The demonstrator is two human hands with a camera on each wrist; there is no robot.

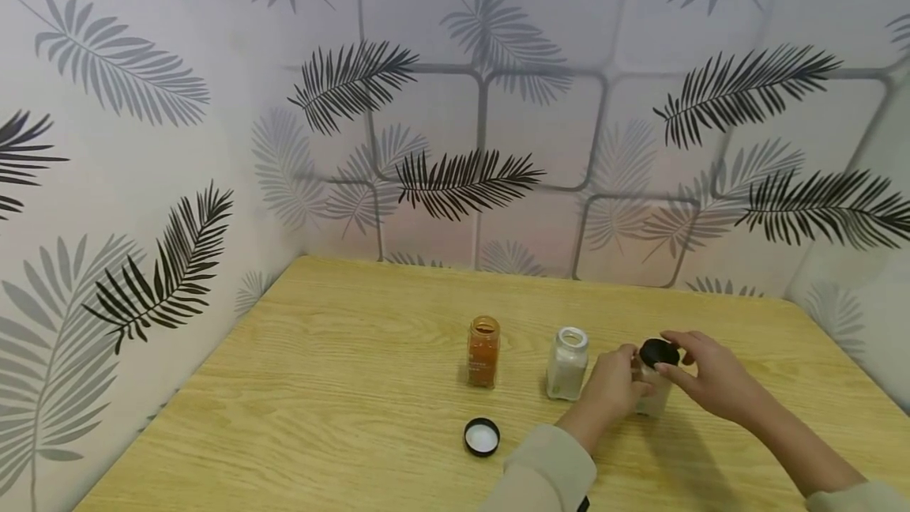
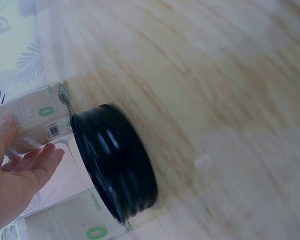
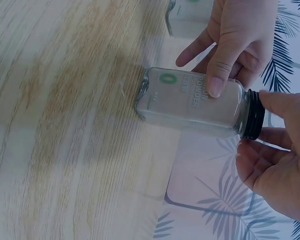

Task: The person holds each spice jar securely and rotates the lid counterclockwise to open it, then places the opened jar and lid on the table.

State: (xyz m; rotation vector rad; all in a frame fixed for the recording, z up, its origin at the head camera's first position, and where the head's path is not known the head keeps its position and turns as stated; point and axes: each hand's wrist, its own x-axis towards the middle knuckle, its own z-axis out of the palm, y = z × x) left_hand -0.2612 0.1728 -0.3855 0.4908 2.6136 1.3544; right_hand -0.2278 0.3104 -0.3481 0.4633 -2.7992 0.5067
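Observation:
At the right of the table, my left hand (image 1: 610,385) holds a square glass jar of pale powder (image 3: 192,102) by its body, the thumb on its labelled face. The jar stands upright, its label partly reading "POWDER". My right hand (image 3: 285,155) pinches the black lid (image 1: 659,352) on top of this jar between thumb and fingers. Left of the hands stands an uncapped jar of white powder (image 1: 567,366). Farther left is an uncapped jar of orange-red powder (image 1: 483,354). Whether the pinched lid is loose or screwed on, I cannot tell.
A loose black lid (image 1: 482,438) lies with its white inside up, in front of the orange-red jar. The wooden table (image 1: 341,354) meets a leaf-patterned wall covering (image 1: 441,125) at its back and sides.

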